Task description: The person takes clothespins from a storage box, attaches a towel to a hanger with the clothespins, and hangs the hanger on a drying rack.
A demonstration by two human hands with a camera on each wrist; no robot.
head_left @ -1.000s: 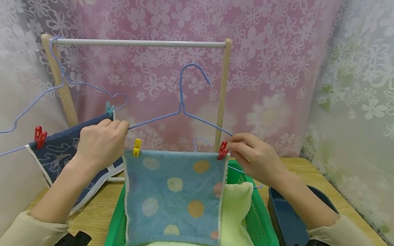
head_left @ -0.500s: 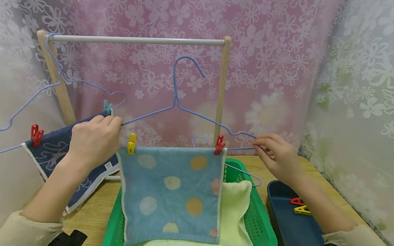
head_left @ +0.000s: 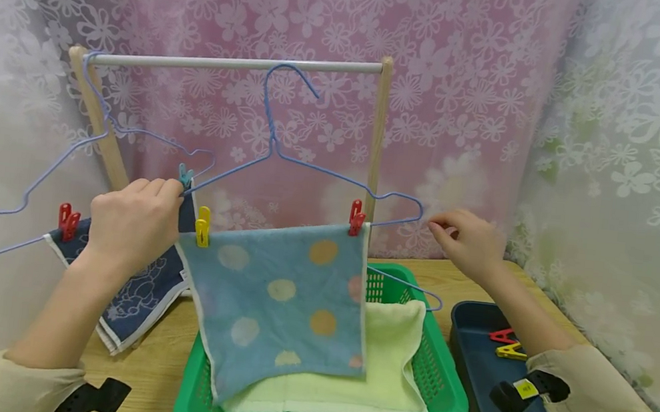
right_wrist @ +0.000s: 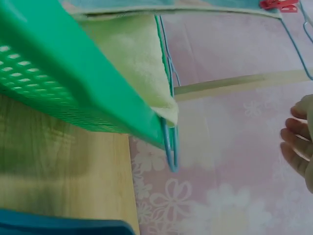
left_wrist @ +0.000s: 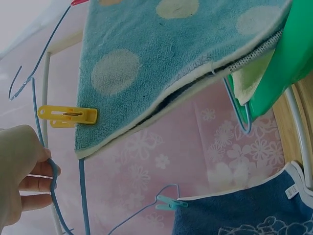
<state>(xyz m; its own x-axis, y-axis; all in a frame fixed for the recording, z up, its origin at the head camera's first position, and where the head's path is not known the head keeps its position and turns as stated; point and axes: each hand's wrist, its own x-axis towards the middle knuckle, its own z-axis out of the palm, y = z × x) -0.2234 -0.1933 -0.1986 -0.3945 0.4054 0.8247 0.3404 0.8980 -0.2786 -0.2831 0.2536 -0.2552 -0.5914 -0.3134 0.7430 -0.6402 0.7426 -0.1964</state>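
My left hand [head_left: 134,220] grips the left arm of a blue wire hanger [head_left: 322,167]; in the left wrist view, its fingers [left_wrist: 36,183] curl round the wire. From the hanger's lower bar hangs a blue polka-dot towel [head_left: 280,301], pinned by a yellow clothespin [head_left: 202,227] on the left and a red clothespin [head_left: 356,218] on the right. The hanger's hook overlaps the rack's rod [head_left: 230,64] in the head view. My right hand [head_left: 471,242] holds nothing, its fingers loosely bent, just right of the hanger's right end.
A second hanger [head_left: 63,163] hangs at the rack's left with a navy towel [head_left: 143,287] pinned on it. Below, a green basket [head_left: 448,406] holds a yellow towel [head_left: 393,353] and another hanger. A dark blue tray [head_left: 483,383] with red and yellow clothespins stands at right.
My right hand has let go of the hanger's right side and now sits apart from it. My left hand has carried the hanger and polka-dot towel up and left towards the rod.
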